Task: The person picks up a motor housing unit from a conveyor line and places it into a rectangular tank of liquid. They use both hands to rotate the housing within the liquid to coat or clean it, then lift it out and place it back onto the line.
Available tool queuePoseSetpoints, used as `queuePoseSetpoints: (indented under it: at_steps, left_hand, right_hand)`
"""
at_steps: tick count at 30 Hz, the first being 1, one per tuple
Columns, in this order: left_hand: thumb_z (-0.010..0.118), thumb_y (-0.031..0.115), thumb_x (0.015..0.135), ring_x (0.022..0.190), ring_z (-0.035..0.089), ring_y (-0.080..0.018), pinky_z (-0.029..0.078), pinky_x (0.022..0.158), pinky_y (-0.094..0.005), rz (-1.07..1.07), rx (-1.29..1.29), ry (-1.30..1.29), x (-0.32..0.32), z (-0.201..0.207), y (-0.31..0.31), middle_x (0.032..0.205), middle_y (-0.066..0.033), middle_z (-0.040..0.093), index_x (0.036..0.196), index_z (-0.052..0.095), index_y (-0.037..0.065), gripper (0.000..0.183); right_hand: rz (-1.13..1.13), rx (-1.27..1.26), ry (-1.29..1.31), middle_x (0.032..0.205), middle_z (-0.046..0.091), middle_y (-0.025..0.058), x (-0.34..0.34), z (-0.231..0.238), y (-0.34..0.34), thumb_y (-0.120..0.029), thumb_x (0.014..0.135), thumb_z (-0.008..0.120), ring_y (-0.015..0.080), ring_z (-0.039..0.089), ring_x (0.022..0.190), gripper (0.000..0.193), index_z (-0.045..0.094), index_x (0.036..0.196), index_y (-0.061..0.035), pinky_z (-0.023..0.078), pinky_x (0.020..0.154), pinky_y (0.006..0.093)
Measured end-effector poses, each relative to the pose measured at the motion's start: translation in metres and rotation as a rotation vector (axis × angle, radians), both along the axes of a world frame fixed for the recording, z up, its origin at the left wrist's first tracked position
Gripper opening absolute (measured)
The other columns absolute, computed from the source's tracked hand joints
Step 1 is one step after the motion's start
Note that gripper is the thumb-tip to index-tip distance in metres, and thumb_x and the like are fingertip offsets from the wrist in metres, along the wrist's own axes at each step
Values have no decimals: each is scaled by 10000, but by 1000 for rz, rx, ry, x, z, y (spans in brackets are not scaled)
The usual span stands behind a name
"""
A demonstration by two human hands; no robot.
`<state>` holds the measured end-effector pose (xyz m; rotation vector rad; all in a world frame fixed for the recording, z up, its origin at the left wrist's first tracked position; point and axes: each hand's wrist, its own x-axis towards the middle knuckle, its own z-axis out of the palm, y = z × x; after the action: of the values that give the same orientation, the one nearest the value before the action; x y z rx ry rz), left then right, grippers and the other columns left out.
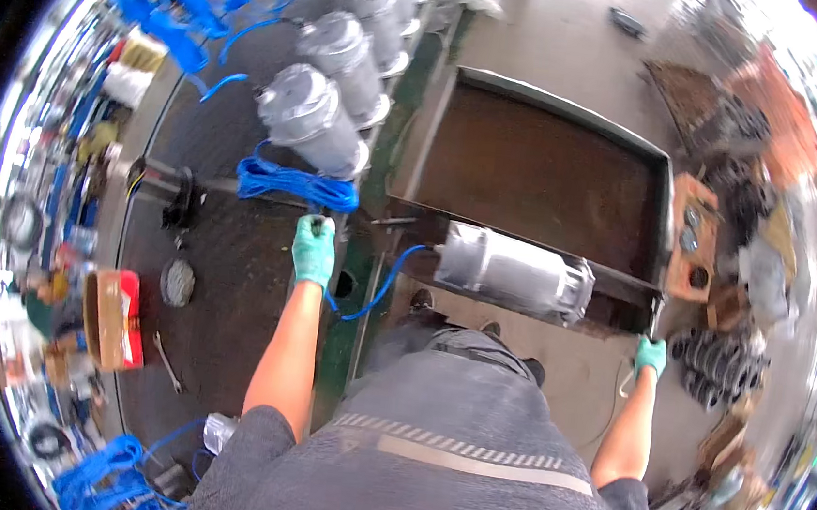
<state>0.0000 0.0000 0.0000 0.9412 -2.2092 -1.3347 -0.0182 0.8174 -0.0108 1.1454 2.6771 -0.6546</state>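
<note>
My left hand (313, 253), in a green glove, is closed round a blue cable (377, 300) just below a bundled coil of blue cable (298, 186). The cable runs from my fist to the end of a silver cylindrical motor (505, 266), which lies on its side across the near end of a metal tray (577, 110). Out to the right, my gloved right hand (650, 356) is closed at the tray's near right corner. A thin metal piece shows just above that fist; what the fingers grip is too small to make out.
Several upright silver motors (315, 121) stand along the bench (231, 288) at left. On it also lie a wrench (167, 362), a red-and-brown carton (114, 320) and a pale roll (177, 282). Right of the tray are an orange block (692, 238) and stacked dark metal parts (718, 365).
</note>
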Motion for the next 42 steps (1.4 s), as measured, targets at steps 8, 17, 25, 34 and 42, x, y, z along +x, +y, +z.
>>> queuePoseSetpoints:
  at_steps: [8,17,25,34,42]
  left_hand:
    - [816,635,786,823,663,-255,556,553,-448,264,362,-411,-65,26,-99,1174,-125,673,1473,465,53,967]
    - [801,355,874,702,644,-206,532,481,-337,198,782,-428,-104,-24,-107,932,-62,685,1039,636,126,327]
    - [701,184,870,968,695,-241,577,912,-406,-81,1179,179,12,117,-120,1086,-82,718,1174,654,48,337]
    - [751,264,844,1291,602,-406,476,1095,-626,-209,590,678,113,349,26,1476,-183,556,1559,409,125,804]
    - [696,140,929,1105,694,-257,555,1022,-422,70,41,954,151,442,99,1290,-124,679,1430,532,46,536]
  right_hand:
    - [318,-259,307,1022,729,117,-15,71,-162,-329,989,656,199,654,914,365,689,1173,-15,523,851,359]
    - [510,-431,162,1136,715,195,-57,91,-220,-460,1057,543,291,657,1044,512,641,1262,0,481,961,378]
    - [717,-673,-128,1344,665,187,-84,78,-244,-445,1038,544,260,636,1186,644,460,1529,-37,473,1034,359]
    - [789,-942,-222,1274,649,104,-98,75,-237,-431,1069,526,181,581,1149,628,427,1504,11,478,1007,342]
    - [700,-1293,-239,1248,634,93,-71,106,-285,-346,1077,523,168,611,1080,478,488,1443,-41,513,942,319]
